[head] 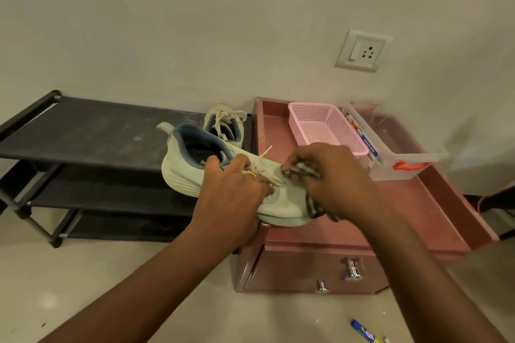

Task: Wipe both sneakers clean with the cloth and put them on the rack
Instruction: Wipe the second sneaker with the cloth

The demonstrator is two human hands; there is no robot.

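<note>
Pale-green sneaker (281,203) gripped across laces and tongue by left hand (231,192), fingers curled over the upper, heel pointing toward the rack, toe at front left corner of maroon desk (418,217); cannot tell whether the sole touches the desk edge. Right hand (334,178) clenched on checked cloth (303,168), bunched wad pressed to the toe box just ahead of the laces, loose tail hanging down the near side of the toe. Reads as mid-wipe on shoe two: other sneaker (223,125) already standing on top shelf of black rack (97,131), right end, near the wall, laces loose. Looks past halfway overall, with toe and lace area in work; sole edge and heel condition hard to call from this angle. Next move likely calls for turning the shoe in the left hand to expose unwiped sides, keeping the wad flat on the mesh and clear of the loose laces, then carrying it left and setting it upright on the top shelf beside its mate. Pink basket (323,125) and clear plastic box (390,156) at back of desk, well apart from the work.
</note>
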